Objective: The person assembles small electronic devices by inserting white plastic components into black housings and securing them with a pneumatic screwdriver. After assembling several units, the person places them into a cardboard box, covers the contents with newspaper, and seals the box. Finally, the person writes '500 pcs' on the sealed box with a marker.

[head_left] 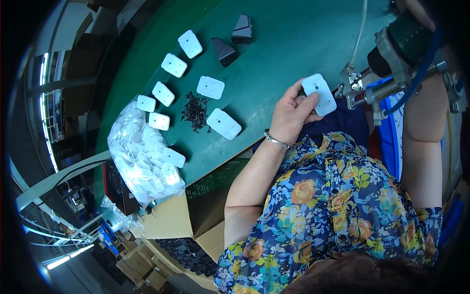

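Left hand [293,110], fingers closed, pinches a white rounded plastic plate [320,93] beside the metal fixture [350,84]. Right hand [420,11] is mostly hidden; grip undeterminable. Step appears to be positioning; next move likely calls for steady alignment.

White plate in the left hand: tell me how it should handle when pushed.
The white plate is probably stiff: gripped at one side by the left hand, it shows no bend. It looks light, since one hand pinches it alone. Its flat face suggests sliding rather than rolling.
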Tool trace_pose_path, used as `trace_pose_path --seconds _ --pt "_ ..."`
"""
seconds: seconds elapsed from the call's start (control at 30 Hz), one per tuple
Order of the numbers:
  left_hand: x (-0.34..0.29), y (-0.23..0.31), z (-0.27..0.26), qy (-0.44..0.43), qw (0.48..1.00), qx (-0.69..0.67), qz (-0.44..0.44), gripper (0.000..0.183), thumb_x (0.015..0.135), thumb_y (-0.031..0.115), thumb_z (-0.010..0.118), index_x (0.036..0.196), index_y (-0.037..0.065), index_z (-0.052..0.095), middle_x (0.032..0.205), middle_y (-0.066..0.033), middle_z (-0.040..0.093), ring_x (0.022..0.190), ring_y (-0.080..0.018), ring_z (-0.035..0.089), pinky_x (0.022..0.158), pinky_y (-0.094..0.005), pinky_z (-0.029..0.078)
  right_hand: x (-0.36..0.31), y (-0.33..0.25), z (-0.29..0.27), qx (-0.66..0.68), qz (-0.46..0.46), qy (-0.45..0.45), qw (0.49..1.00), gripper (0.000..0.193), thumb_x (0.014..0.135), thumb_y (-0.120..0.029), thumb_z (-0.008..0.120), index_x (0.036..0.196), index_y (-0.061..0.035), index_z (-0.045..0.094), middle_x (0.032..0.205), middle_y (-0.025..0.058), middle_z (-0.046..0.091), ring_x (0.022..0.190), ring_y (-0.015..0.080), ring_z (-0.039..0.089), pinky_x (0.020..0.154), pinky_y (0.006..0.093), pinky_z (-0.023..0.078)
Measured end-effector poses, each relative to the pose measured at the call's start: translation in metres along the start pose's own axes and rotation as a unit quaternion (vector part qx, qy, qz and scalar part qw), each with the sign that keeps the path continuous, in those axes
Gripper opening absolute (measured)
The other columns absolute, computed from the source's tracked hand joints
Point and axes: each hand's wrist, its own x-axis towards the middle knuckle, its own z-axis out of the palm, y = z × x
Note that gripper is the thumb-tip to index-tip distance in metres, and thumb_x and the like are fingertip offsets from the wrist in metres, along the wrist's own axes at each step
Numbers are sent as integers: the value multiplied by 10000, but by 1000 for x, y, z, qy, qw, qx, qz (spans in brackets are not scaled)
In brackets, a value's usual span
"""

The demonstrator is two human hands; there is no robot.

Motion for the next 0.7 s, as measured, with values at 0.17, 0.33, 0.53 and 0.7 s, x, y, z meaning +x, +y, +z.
trace_pose_path --seconds 0.17,0.33,0.53,0.7 --pt "0 0 -1 -6 1000 13 -1 413 856 176 564 1213 16 431 986 -111 602 793 -195 637 621 -256 561 2 5 6 -4 5 -4 1000 432 826 -274 559 1099 41 446 796 99 554 674 186 557 609 328 510" --pt "0 7 8 -16 1000 -3 1 405 856 176 563 1204 10 438 977 -123 604 785 -208 638 619 -253 561 2 -6 8 -17 4 0 1000 428 825 -272 562 1097 39 449 806 104 556 682 190 558 613 330 511" --pt "-2 11 10 -23 999 -38 -11 390 860 167 556 1194 -2 448 970 -137 606 755 -219 643 608 -253 562 2 -9 6 -25 3 -1 1000 423 823 -269 565 1094 37 454 817 110 558 691 195 560 617 333 512" --pt "-1 10 12 -9 998 -50 -22 377 856 151 559 1180 -13 460 949 -137 612 736 -214 644 593 -250 561 0 -11 5 -29 2 1 1000 419 822 -266 568 1092 36 458 826 115 560 699 199 561 621 335 512"
